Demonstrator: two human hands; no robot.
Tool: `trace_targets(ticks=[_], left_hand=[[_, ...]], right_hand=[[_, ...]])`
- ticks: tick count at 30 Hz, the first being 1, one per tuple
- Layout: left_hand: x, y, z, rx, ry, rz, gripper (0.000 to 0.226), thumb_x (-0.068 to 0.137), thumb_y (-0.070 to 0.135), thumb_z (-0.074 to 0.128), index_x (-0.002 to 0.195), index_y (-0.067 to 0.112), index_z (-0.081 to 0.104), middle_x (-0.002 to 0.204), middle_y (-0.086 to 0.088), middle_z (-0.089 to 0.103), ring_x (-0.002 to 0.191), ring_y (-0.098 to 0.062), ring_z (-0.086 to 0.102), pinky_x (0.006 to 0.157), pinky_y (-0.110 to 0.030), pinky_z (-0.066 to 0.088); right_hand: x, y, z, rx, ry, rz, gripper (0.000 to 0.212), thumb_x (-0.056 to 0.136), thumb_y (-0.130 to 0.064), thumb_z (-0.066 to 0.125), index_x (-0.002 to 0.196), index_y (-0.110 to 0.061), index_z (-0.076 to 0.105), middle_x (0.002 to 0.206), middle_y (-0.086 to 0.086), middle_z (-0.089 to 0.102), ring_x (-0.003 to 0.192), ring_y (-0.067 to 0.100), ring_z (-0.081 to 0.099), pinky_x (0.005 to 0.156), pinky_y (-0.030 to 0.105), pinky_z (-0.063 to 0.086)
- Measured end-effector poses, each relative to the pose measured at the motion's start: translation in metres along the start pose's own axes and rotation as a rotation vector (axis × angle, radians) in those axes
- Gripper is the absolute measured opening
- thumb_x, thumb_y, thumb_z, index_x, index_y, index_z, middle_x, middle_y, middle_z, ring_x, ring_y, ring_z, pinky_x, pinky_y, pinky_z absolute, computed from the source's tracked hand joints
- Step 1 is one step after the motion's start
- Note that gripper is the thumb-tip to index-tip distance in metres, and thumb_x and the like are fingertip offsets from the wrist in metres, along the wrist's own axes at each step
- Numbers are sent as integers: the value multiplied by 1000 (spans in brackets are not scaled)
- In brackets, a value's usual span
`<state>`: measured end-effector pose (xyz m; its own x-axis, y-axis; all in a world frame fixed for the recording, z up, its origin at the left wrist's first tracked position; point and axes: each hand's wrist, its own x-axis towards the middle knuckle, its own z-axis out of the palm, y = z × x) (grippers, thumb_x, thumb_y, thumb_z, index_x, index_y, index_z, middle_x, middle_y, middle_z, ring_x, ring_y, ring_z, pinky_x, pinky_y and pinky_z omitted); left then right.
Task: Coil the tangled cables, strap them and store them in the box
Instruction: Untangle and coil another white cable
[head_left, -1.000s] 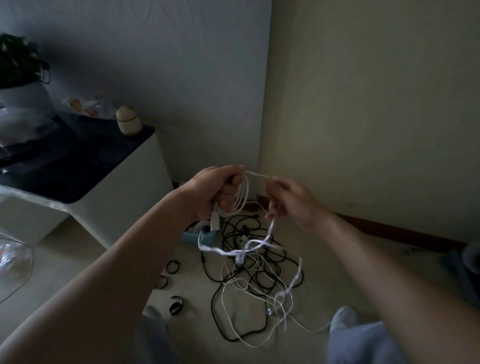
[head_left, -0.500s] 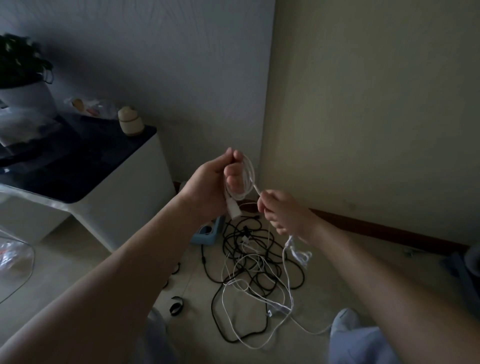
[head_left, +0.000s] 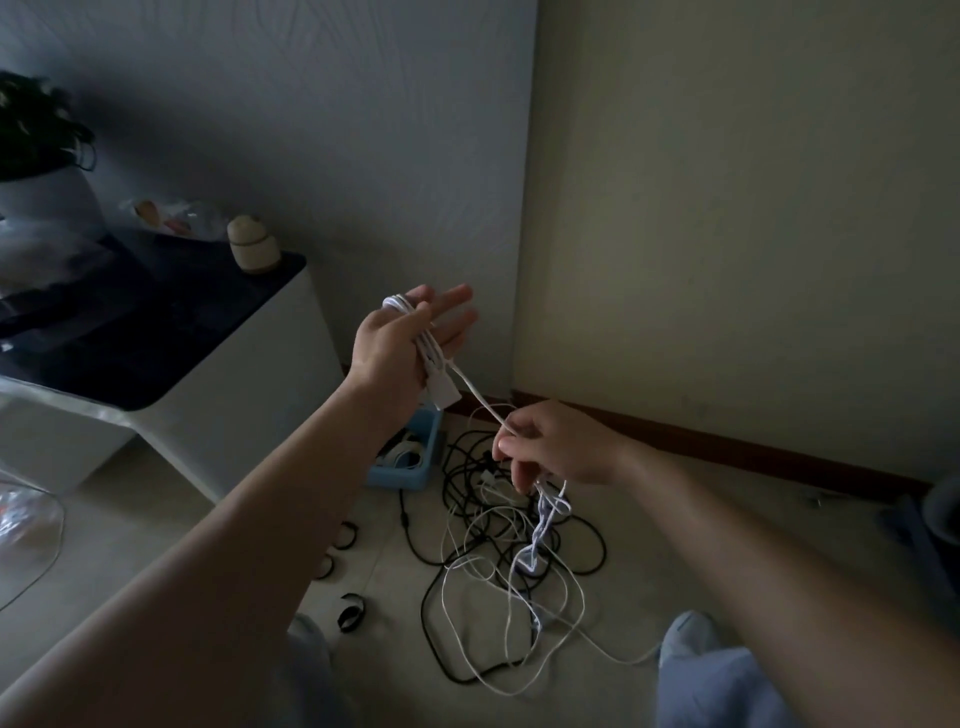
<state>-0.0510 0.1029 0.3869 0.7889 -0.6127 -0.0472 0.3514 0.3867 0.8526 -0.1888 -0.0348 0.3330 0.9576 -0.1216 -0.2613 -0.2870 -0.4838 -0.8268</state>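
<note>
My left hand (head_left: 402, 343) is raised with its fingers straight. Several loops of the white cable (head_left: 470, 387) are wound round it, and the thumb lies over the coil. A white plug end hangs below the palm. A taut strand runs down to my right hand (head_left: 558, 449), which pinches it. Below that hand the cable drops in a knotted bunch to the tangled pile of black and white cables (head_left: 498, 551) on the floor. The blue box (head_left: 418, 475) sits on the floor under my left wrist, with something coiled inside.
Three black strap loops (head_left: 350, 618) lie on the floor left of the pile. A white cabinet with a dark top (head_left: 249, 374) stands at the left, bearing a plant pot and a small jar. Walls meet in a corner just behind. My knees show at the bottom.
My left hand has lifted and straightened its fingers with the coil still round it. My right hand has slid down and right along the cable, drawing the strand taut.
</note>
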Motion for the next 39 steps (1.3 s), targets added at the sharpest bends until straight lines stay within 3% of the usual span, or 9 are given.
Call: trace_targets(ticks=[3,6,9,13,16,19,26,33,39], left_hand=[[0,-15,-2,473,-17,183,15,104,1,35,113,8,45,121,-14,68,110,-30,67,92,-34,57],[-1,-34,-9,941,-63,301,20,99,16,36,100,32,48,106,11,71,98,-12,68,85,-39,55],[0,-47,-13,1193,-208,316,19,91,33,37,100,19,46,91,15,64,81,-9,61,71,-35,52],[-4,-51,-10,975,-386,48,40,91,56,40,70,29,62,59,17,56,55,1,48,58,-23,41],[-9,-45,-3,1038,-539,-104,42,86,59,54,62,26,63,50,11,54,44,-2,46,48,-16,37],[-11,-41,-2,1219,-686,-177,34,97,43,58,81,16,70,51,8,57,43,-5,50,47,-20,40],[-16,-33,-4,756,-631,-342,41,109,26,37,80,11,61,49,4,40,42,-10,34,46,-23,34],[-20,-29,-6,634,-541,-308,39,109,25,36,90,2,60,81,-15,73,71,-23,69,57,-24,54],[-13,-24,-11,428,-500,-419,39,110,25,32,84,9,57,55,2,37,41,-8,29,40,-17,29]], right_hand=[[0,-3,-1,44,18,-55,14,99,-13,59,101,-21,70,69,0,72,64,7,66,62,12,46],[1,-10,2,173,131,-166,12,94,-8,67,100,-15,74,70,5,67,60,11,61,59,26,49],[-2,-15,-1,145,262,-287,15,89,-12,74,85,-26,76,64,-8,68,54,6,58,54,21,46],[-9,-13,-15,189,392,-332,16,77,-5,78,85,-18,73,83,4,76,79,24,72,78,41,58],[-11,-11,-20,81,376,-357,32,74,-1,79,87,-27,67,83,-6,74,78,8,71,73,29,58],[-13,-6,-29,-185,406,-331,38,73,7,68,93,-26,70,86,-13,71,81,0,66,68,15,50],[-16,4,-43,-378,275,-147,19,82,-15,69,72,-32,68,68,-11,68,62,2,60,58,26,44],[-11,11,-40,-23,201,-104,16,94,-22,70,78,-26,68,65,-12,66,64,6,58,66,29,47],[-14,17,-51,96,199,-76,4,92,-13,71,90,-12,68,76,5,70,67,16,63,63,27,52]])
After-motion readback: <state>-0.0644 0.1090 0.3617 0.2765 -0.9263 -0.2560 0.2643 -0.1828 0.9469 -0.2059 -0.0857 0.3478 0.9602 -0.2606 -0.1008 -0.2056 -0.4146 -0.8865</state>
